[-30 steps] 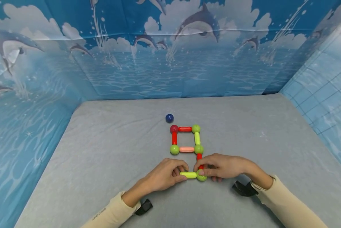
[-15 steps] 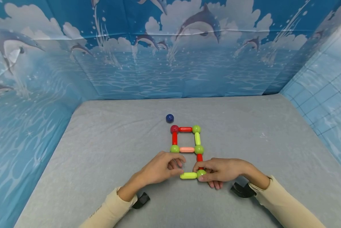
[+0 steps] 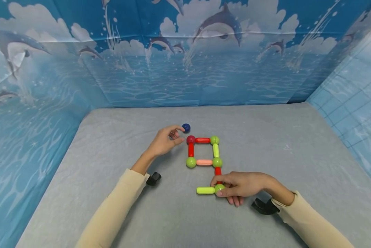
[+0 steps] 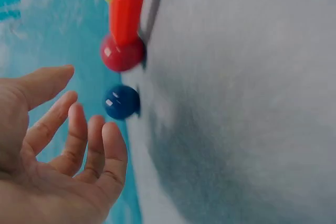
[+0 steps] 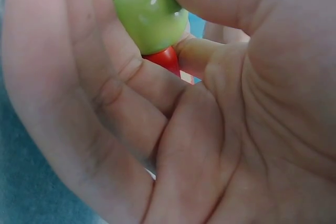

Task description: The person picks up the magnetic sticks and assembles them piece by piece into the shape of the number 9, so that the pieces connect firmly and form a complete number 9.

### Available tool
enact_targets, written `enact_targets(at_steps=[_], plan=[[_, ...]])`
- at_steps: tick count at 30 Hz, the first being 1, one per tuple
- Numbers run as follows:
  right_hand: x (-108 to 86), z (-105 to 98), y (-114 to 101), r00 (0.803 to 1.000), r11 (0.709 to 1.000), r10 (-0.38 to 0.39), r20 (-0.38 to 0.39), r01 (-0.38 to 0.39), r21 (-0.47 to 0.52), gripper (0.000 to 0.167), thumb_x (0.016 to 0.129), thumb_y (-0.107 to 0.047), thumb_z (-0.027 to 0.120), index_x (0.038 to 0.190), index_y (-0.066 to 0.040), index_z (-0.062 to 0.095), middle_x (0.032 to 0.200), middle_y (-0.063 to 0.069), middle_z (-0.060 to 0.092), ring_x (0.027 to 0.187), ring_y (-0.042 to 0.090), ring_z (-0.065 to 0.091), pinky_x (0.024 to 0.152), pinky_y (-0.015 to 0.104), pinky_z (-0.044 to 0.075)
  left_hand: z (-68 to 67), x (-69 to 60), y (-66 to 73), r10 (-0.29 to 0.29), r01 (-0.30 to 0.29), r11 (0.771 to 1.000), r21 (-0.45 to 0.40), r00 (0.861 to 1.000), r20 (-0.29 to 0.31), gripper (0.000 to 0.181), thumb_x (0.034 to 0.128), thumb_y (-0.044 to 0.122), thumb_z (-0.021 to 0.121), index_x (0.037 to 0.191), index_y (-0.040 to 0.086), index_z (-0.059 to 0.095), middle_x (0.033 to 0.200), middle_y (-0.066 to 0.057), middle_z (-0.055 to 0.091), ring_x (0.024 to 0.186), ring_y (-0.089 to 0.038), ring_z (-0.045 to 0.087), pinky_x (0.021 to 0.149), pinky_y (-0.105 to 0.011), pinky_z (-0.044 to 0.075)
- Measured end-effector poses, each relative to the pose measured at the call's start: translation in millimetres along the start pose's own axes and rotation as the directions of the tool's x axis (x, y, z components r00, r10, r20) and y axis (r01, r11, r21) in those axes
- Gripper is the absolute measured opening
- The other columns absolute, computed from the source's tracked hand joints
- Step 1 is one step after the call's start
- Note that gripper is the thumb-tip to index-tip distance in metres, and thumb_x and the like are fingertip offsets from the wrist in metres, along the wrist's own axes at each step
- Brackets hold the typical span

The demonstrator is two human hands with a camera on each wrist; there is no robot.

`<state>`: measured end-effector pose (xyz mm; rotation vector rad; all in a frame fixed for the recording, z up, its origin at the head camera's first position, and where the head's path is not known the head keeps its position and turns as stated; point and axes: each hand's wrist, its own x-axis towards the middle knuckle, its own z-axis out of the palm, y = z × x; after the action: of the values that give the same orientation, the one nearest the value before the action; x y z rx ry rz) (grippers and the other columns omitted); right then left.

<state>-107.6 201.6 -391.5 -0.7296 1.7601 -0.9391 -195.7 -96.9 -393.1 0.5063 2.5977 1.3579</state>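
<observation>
A dark blue ball (image 3: 186,128) lies at the far side of a shape built from rods and balls. My left hand (image 3: 166,140) is beside it, thumb and fingers parted; in the left wrist view the ball (image 4: 122,102) stands free of the fingers. Close to the thumb is the red ball (image 3: 190,139) at the shape's corner. At the near end, my right hand (image 3: 242,186) pinches a green ball (image 3: 219,188) between thumb and fingers. A red rod (image 3: 218,171) and a yellow-green rod (image 3: 205,190) join this ball; the yellow-green rod's left end is free.
A square of rods, including a pink rod (image 3: 204,162), with a green ball (image 3: 191,162) at its lower left corner, lies on the grey cloth (image 3: 111,144). A blue dolphin-print curtain (image 3: 173,75) hangs behind and along the sides.
My left hand has left the yellow-green rod and moved forward, away from me, to the blue ball. The right hand stays at the near green ball.
</observation>
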Motion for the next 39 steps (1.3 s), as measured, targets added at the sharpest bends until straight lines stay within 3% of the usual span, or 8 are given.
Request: enact_targets(at_steps=[3, 7, 11, 15, 24, 32, 39], plan=[[-0.8, 0.2, -0.4, 1.0, 1.0, 0.004, 0.0, -0.004, 0.016, 0.02, 0.105, -0.027, 0.053, 0.121, -0.015, 0.055, 0.071, 0.006, 0.064, 0.055, 0.012, 0.059, 0.052, 0.023, 0.053, -2.6, 18.1, -7.7, -0.057, 0.056, 0.998, -0.027, 0.998, -0.031, 0.039, 0.0955, 0.011, 0.069, 0.134, 0.01, 0.061, 0.102, -0.01, 0.055, 0.091, -0.025, 0.055, 0.074, -0.034, 0.046], [-0.6, 1.3, -0.5, 1.0, 0.999, 0.008, 0.003, -0.008, 0.03, 0.021, 0.105, -0.027, 0.053, 0.122, -0.015, 0.055, 0.072, 0.005, 0.063, 0.055, 0.013, 0.059, 0.052, 0.023, 0.053, -5.3, 34.2, -12.6, -0.091, 0.089, 0.995, -0.034, 0.994, -0.052, 0.044, 0.0953, 0.004, 0.066, 0.137, 0.013, 0.059, 0.117, -0.015, 0.056, 0.103, -0.03, 0.055, 0.084, -0.042, 0.049], [-0.6, 2.2, -0.2, 1.0, 0.999, 0.017, 0.0, -0.017, 0.032, 0.021, 0.105, -0.028, 0.053, 0.122, -0.016, 0.055, 0.071, 0.004, 0.063, 0.055, 0.013, 0.06, 0.051, 0.023, 0.053, -4.3, 43.8, -14.3, -0.101, 0.101, 0.995, -0.017, 0.995, -0.026, 0.043, 0.0962, 0.0, 0.061, 0.136, 0.015, 0.06, 0.13, -0.017, 0.056, 0.116, -0.034, 0.056, 0.092, -0.047, 0.051], [-0.7, 2.4, -0.1, 1.0, 0.999, 0.022, -0.002, -0.022, 0.034, 0.021, 0.105, -0.028, 0.053, 0.122, -0.016, 0.055, 0.071, 0.004, 0.063, 0.055, 0.013, 0.06, 0.051, 0.023, 0.053, -0.1, 50.1, -17.7, -0.107, 0.108, 0.993, -0.048, 0.994, 0.008, 0.042, 0.0961, -0.003, 0.058, 0.134, 0.015, 0.062, 0.133, -0.018, 0.056, 0.117, -0.036, 0.058, 0.09, -0.045, 0.052], [-2.7, 2.9, 0.2, 1.0, 0.999, 0.011, -0.002, -0.011, 0.046, 0.02, 0.105, -0.028, 0.053, 0.121, -0.016, 0.055, 0.071, 0.006, 0.064, 0.054, 0.013, 0.06, 0.05, 0.025, 0.053, 10.7, 54.8, -25.8, -0.132, 0.133, 0.982, -0.134, 0.991, 0.021, 0.042, 0.0943, 0.0, 0.065, 0.134, 0.014, 0.062, 0.131, -0.017, 0.057, 0.106, -0.03, 0.055, 0.087, -0.038, 0.047], [-3.6, 2.3, -1.3, 1.0, 0.998, 0.028, -0.008, -0.027, 0.051, 0.021, 0.105, -0.029, 0.053, 0.122, -0.017, 0.055, 0.071, 0.003, 0.063, 0.054, 0.012, 0.06, 0.05, 0.023, 0.053, 14.1, 55.1, -21.7, -0.126, 0.124, 0.99, -0.068, 0.992, -0.014, 0.038, 0.0913, 0.015, 0.075, 0.128, 0.015, 0.064, 0.127, -0.015, 0.06, 0.107, -0.029, 0.054, 0.092, -0.042, 0.047], [-2.6, 3.3, -2.0, 0.999, 0.998, 0.032, -0.016, -0.031, 0.048, 0.02, 0.105, -0.029, 0.054, 0.121, -0.018, 0.056, 0.071, 0.003, 0.063, 0.054, 0.012, 0.06, 0.051, 0.023, 0.053, 10.3, 46.2, -22.1, -0.133, 0.132, 0.991, -0.03, 0.99, -0.048, 0.032, 0.0939, 0.018, 0.072, 0.125, 0.013, 0.066, 0.125, -0.015, 0.063, 0.108, -0.028, 0.058, 0.092, -0.041, 0.051]])
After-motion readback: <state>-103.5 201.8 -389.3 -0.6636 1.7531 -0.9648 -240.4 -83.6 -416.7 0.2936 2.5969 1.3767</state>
